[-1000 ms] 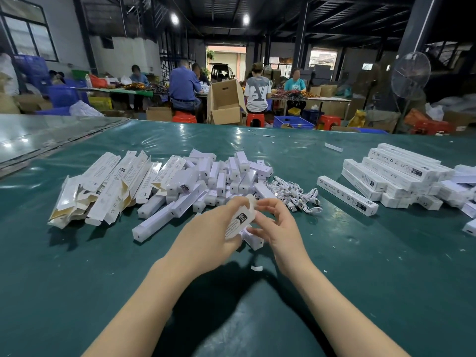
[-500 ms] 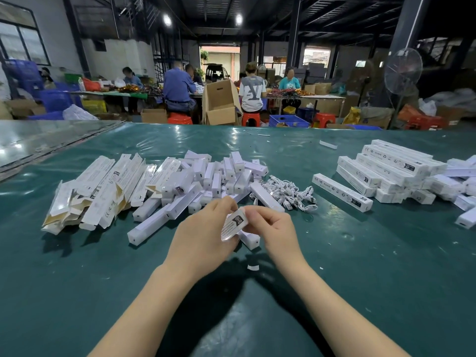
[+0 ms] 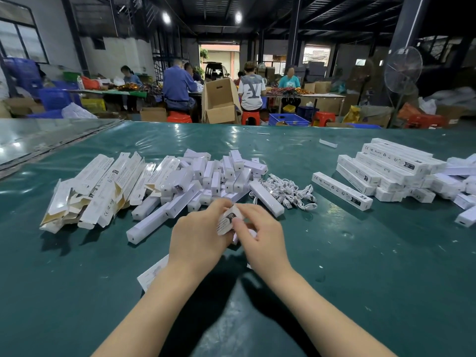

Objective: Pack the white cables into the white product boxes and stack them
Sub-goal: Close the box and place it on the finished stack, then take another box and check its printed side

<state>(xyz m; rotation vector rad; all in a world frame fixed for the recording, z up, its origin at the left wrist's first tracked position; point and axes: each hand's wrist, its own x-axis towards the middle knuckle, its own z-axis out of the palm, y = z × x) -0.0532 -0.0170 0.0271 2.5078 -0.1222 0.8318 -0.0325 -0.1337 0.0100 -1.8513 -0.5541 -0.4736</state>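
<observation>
My left hand [image 3: 198, 240] and my right hand [image 3: 260, 235] meet over the green table and both grip one white product box [image 3: 228, 220], its printed end flap showing between my fingers. Just beyond them lies a heap of white inner pieces [image 3: 219, 173]. A tangle of white cables [image 3: 288, 189] rests to the right of that heap. Flat, unfolded white boxes [image 3: 98, 186] lie fanned out at the left. Closed boxes are stacked [image 3: 394, 171] at the right, with one single box [image 3: 341, 190] lying in front of the stack.
A white card or flat box [image 3: 152, 275] pokes out from under my left forearm. The green plastic-covered table [image 3: 360, 266] stretches to a far edge. Behind it, people sit at other tables among cardboard cartons [image 3: 219, 101], red stools and a standing fan [image 3: 403, 70].
Both hands drew nearer to me and closer together around the box. My right thumb now lies over the end flap, which shows less than before.
</observation>
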